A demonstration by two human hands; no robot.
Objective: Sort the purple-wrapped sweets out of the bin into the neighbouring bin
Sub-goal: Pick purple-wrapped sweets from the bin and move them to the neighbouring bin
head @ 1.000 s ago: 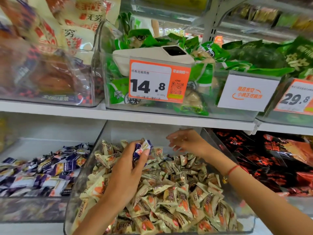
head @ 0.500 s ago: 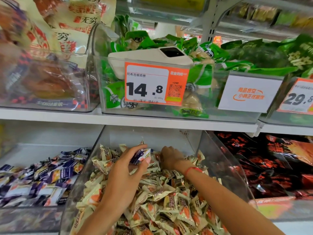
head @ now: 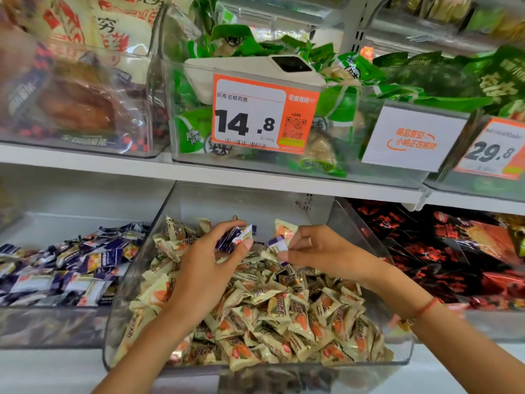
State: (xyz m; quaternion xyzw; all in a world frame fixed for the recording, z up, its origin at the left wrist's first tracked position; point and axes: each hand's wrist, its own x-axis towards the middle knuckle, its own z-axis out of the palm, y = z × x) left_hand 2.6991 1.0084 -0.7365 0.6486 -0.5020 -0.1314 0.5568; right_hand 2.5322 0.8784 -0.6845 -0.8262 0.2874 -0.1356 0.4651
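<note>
Two hands work over a clear bin (head: pixel 369 362) of cream-wrapped sweets (head: pixel 272 314), which fills the near middle of the head view. Nearest the camera, at about seven o'clock, the left forearm rises to the left hand (head: pixel 208 268), whose thumb and fingers pinch a small bunch of purple-wrapped sweets (head: pixel 237 237) just above the pile. At about three o'clock from it, close but apart, the right hand (head: pixel 318 253) pinches one more purple sweet (head: pixel 277 243) between thumb and fingertips; a red cord (head: pixel 425 307) circles that wrist. The step in hand appears to be the picking itself: both hands hold strays lifted out of the cream heap, and none has yet crossed over. The next move likely calls for carrying them toward nine o'clock, over the clear wall, and letting them drop into the neighbouring bin (head: pixel 51 322), where purple sweets (head: pixel 65 265) already lie heaped; the right hand might first pass its piece to the left. Whether more strays lie buried in the cream pile cannot be told. The held sweets look small and pillow-shaped, with crimped ends, purple-blue wrappers and a pale panel, light and crinkly, so likely easy to pinch yet apt to slip. Farther off, at twelve o'clock on the shelf above, an orange price tag (head: pixel 264 115) fronts a tub of green packets (head: pixel 199 129).
</note>
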